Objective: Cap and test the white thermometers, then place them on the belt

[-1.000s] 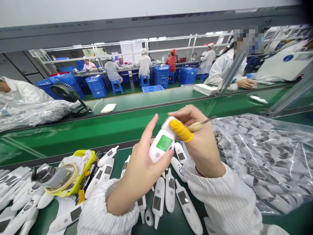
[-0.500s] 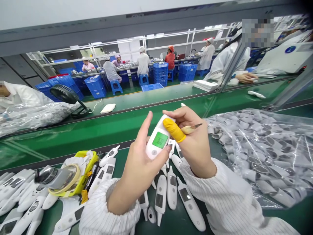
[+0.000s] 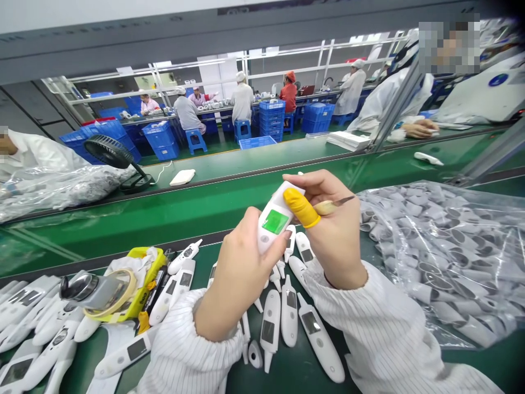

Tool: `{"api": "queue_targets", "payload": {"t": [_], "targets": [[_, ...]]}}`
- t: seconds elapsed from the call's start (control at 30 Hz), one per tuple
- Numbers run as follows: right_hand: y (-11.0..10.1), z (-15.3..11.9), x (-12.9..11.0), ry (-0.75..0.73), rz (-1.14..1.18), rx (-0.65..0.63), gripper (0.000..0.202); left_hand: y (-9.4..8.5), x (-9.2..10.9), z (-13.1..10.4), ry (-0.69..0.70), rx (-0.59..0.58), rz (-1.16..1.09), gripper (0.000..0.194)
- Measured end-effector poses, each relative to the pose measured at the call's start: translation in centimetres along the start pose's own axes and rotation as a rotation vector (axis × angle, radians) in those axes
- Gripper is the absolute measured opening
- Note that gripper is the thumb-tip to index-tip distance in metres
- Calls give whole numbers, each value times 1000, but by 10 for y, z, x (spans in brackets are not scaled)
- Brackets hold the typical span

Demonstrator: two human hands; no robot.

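A white thermometer point(image 3: 266, 239) with a lit green screen is held up between both hands. My left hand point(image 3: 241, 262) wraps round its lower part, thumb at its right edge. My right hand point(image 3: 334, 230), with a yellow cot point(image 3: 301, 208) on the thumb, grips its upper end. A small pointed tool point(image 3: 328, 206) with a pale handle also sits in my right hand. Below, several white thermometers point(image 3: 322, 342) lie on the green table, and a small white oval part point(image 3: 255, 354) lies among them.
A clear bag of grey-white shells point(image 3: 451, 262) lies right. On the left are a yellow basket point(image 3: 158, 268), a clear bottle point(image 3: 98, 295) and more thermometers point(image 3: 28, 298). Beyond the green belt point(image 3: 143, 219) are a black fan point(image 3: 109, 150), a white pad point(image 3: 182, 177) and several people.
Both hands and the thermometer have shifted slightly right. My left index finger, raised before, is now bent down behind the thermometer. Digits seen on the green screen earlier are now mostly unreadable.
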State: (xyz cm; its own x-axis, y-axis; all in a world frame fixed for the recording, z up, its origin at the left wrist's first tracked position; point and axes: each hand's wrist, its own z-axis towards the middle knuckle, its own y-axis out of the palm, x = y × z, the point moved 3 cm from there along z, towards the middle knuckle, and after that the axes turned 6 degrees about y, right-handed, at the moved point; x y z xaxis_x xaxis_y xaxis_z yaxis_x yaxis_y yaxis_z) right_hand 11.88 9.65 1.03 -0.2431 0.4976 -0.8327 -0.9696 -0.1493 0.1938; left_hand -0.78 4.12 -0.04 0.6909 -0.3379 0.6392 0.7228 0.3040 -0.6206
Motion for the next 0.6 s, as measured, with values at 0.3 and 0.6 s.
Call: {"api": "queue_targets", "payload": {"t": [0.3,0.6], "targets": [[0,1,3,104,-24,-43,34,2,-1,0,-23,5,-50,29],[-17,10,6,118,-400,-281,34,-15,-31,18,-219,57,-768,39]]}}
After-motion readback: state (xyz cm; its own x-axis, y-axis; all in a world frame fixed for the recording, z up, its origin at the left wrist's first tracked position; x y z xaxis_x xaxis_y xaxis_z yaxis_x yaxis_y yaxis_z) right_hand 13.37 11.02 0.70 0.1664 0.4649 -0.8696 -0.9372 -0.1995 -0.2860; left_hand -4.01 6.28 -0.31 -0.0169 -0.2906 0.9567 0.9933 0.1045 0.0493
